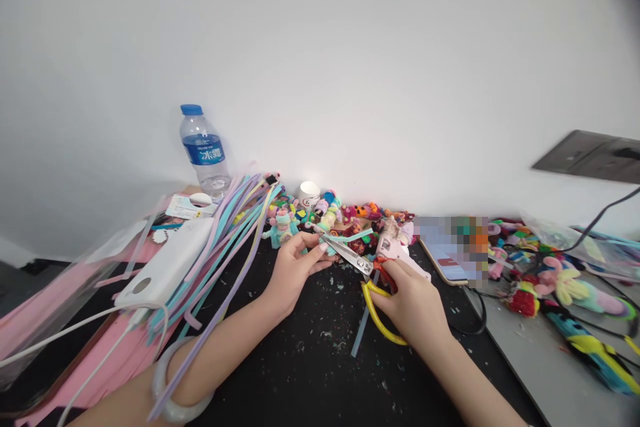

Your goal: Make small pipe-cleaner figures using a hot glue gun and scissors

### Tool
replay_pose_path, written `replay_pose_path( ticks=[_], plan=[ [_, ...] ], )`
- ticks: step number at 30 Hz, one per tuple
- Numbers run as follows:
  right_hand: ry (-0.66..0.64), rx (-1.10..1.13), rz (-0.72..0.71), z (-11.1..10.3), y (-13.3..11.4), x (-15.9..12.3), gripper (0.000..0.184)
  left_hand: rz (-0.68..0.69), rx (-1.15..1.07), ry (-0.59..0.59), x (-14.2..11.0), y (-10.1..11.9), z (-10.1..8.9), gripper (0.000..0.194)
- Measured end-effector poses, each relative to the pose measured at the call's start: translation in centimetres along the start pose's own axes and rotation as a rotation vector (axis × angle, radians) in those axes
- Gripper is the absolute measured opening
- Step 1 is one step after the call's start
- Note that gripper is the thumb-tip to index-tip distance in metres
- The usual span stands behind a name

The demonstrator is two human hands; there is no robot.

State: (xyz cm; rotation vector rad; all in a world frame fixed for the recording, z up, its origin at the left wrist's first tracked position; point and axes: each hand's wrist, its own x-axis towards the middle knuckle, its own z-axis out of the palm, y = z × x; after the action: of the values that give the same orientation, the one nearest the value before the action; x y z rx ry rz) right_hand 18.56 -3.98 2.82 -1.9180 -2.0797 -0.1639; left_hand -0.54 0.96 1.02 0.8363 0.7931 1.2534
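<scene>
The left hand (299, 273) has its thumb and fingers closed in a pinch on a mint-green fuzzy strip (357, 237), which sticks out to the right above the middle of the table (320, 380). The right hand (417, 303) is curled around the yellow and red handles of a pair of scissors (350, 255). Their metal blades point left and away, the tips just beside the left fingertips; whether they touch the strip cannot be told.

Under the scissors, a translucent stick (361, 332) slants across the black tabletop, which is dotted with small scraps. Just beyond the right hand lies a pink glue gun (400, 250), and right of that a phone (443, 260), its screen partly blurred out.

Along the far edge by the wall, colorful fuzzy figures (284, 230) crowd around a white paper cup (309, 195). On the left, a long bunch of pastel pipe cleaners (235, 233) lies beside a white rectangular device (165, 267) with a white cable (135, 319) at its near end. A blue-capped bottle (204, 150) tilts behind them. One lilac pipe cleaner (205, 340) crosses over the left forearm and its pale bracelet (161, 380). More fuzzy pieces (595, 353) lie on the gray surface (520, 360) at the right.
</scene>
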Motion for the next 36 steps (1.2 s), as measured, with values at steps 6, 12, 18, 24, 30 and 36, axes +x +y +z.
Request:
replay_pose_path(
  ticks=[6, 12, 18, 24, 30, 36],
  plan=[
    [-0.010, -0.019, -0.012, 0.4, 0.0, -0.1, 0.013, -0.024, -0.023, -0.003, -0.1, 0.1, 0.1, 0.022],
    [0.010, 0.024, 0.023, 0.4, 0.2, -0.1, 0.015, 0.046, 0.045, -0.004, 0.2, -0.1, -0.2, 0.019],
    [-0.003, 0.085, 0.115, -0.7, 0.6, 0.3, 0.018, 0.346, 0.327, 0.077, 0.9, -0.1, -1.0, 0.020],
    [-0.120, 0.184, 0.042, -1.0, -0.7, 0.1, 0.022, 0.508, 0.451, 0.160, 1.9, 0.4, -2.0, 0.019],
    [-0.289, 0.177, 0.008, -1.3, -5.1, -0.5, 0.020, 0.621, 0.533, 0.181, 2.1, 0.8, -2.1, 0.017],
    [-0.380, -0.027, -0.017, -2.0, -8.0, -0.2, 0.016, 0.692, 0.560, 0.190, 1.9, 1.1, -1.9, 0.015]
  ],
)
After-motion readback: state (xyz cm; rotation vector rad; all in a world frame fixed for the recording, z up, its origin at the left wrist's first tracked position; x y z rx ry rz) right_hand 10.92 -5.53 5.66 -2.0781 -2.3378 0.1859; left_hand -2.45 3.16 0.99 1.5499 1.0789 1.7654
